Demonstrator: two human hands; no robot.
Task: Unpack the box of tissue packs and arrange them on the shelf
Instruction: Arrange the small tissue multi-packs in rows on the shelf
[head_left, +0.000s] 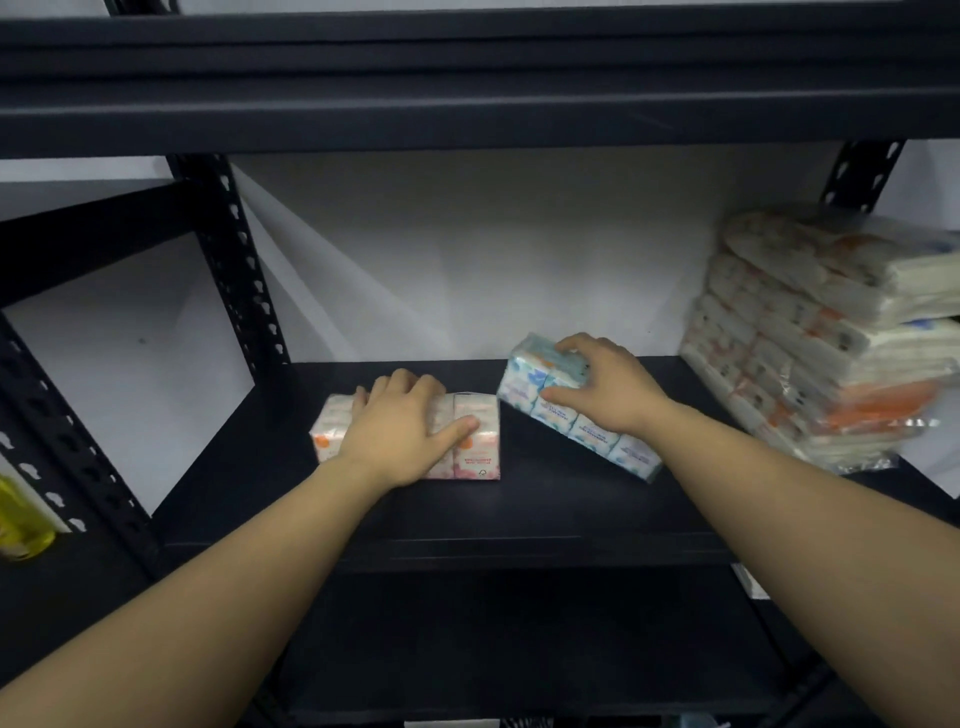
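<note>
1. A black metal shelf (519, 509) stood against a white wall, with another board of the same rack overhead.
2. A pink pack (475, 431) of tissues lay flat on the shelf, left of the middle.
3. The left hand (400, 431) lay palm-down on top of the pink pack, its fingers curled over the far edge and its thumb stretched across the top toward the right end; it held the pack down.
4. A blue pack (566, 410) sat just right of the pink one, tilted, its far left end raised and its near right end down at the shelf. The two packs were close at their nearest corners; whether they touched could not be told.
5. The right hand (608, 387) gripped the blue pack from above, fingers over the raised end and thumb along the near side.
6. A stack (810, 338) of white-and-orange wrapped packs stood at the right end of the shelf, blurred and leaning a little.
7. A yellow bottle (21, 519) showed at the far left edge, beyond the rack's upright.
</note>
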